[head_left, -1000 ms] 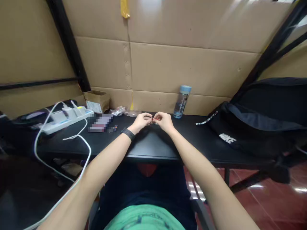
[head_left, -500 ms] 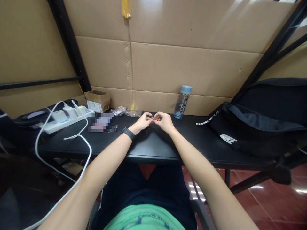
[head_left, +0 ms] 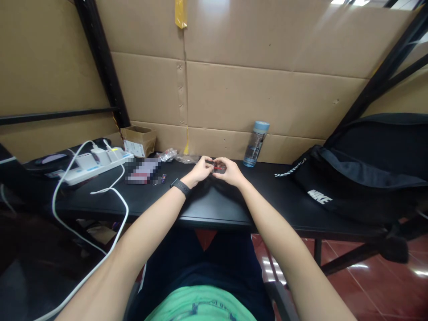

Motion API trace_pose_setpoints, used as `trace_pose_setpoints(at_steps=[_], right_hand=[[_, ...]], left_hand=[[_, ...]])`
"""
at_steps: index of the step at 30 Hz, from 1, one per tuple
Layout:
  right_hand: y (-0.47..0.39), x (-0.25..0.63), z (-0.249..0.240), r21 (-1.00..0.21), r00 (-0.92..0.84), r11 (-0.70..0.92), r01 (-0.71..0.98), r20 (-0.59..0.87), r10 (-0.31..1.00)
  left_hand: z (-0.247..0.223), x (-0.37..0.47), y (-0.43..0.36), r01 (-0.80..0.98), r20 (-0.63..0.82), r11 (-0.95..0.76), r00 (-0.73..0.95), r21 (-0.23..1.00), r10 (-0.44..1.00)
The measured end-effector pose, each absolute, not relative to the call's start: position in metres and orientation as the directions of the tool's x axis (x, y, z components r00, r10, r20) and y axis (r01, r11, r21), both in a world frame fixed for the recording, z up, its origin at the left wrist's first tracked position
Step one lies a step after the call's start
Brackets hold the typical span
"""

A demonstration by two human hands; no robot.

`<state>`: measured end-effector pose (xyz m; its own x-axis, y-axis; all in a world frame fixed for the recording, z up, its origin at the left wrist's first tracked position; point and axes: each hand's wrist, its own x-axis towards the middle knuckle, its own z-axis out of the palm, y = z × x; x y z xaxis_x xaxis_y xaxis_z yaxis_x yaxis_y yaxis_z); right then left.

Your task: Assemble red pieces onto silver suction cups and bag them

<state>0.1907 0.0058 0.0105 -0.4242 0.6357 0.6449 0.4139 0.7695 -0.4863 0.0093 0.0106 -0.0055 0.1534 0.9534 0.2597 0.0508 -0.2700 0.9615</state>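
At the middle of the frame, a small thin red piece [head_left: 219, 168] sits between the left hand [head_left: 199, 171] and the right hand [head_left: 232, 171], above the black tabletop [head_left: 214, 205]; too tiny and too covered by fingers for its shape or material to be made out. The right thumb and forefinger curve apart around it, while the left thumb and forefinger come close together beside it; whether either pair is clamped on it cannot be told. At left, pixelation hides most of a flat rectangular item [head_left: 143, 171], near crinkled clear plastic wrap [head_left: 167, 155] and an open-topped cardboard box [head_left: 142, 139]. Right of centre stands a clear cylindrical bottle [head_left: 255, 145] with a smooth blue lid. The black fabric backpack [head_left: 354, 176] is cut off by the right edge, its front pocket sagging in soft folds.
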Motion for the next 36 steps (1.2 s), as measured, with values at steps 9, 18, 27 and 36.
trace_pose_setpoints(at_steps=[9,18,27,36], right_hand=[[0.004,0.192,0.014,-0.492,-0.407,0.778,0.391,0.665,0.626],[0.008,0.198,0.013,-0.541,-0.393,0.736,0.408,0.623,0.676],[0.015,0.238,0.029,-0.685,-0.175,0.599,0.415,0.586,0.791],[0.025,0.286,0.030,-0.643,0.039,0.345,0.684,0.505,0.862]], left_hand=[[-0.001,0.007,0.009,0.105,0.251,-0.264,0.121,0.959,0.960],[-0.001,-0.001,0.011,0.244,0.274,-0.296,0.120,0.924,0.954],[0.000,-0.005,0.007,0.522,0.397,-0.475,0.262,0.708,0.879],[-0.013,0.020,-0.009,0.667,0.308,-0.622,0.540,0.410,0.783]])
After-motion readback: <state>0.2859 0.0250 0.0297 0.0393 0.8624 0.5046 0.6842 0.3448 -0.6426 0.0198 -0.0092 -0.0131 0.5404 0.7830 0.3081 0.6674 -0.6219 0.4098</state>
